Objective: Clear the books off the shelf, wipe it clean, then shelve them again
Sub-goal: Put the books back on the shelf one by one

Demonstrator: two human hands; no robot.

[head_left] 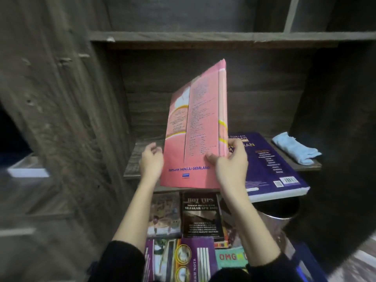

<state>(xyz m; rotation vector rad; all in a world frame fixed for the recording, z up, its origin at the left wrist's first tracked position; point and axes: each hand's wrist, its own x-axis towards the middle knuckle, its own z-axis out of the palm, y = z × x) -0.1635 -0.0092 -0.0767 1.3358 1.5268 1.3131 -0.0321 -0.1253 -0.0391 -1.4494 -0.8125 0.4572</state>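
Observation:
A large pink book [193,127] stands nearly upright over the front edge of the dark wooden shelf [140,151], back cover toward me. My right hand [230,161] grips its lower right edge, thumb on the cover. At the book's lower left edge is my left hand [151,161], fingers loosely curled beside it; contact is unclear. A thick purple book [270,165] lies flat on the shelf, overhanging the front edge. A folded light-blue cloth [295,148] lies on the shelf at the right.
Below the shelf, several books lie spread out, among them a black "Hot Tips" book [200,214] and a purple one [195,259]. A shiny metal container [278,218] sits under the purple book's overhang. Wooden side panels flank the compartment.

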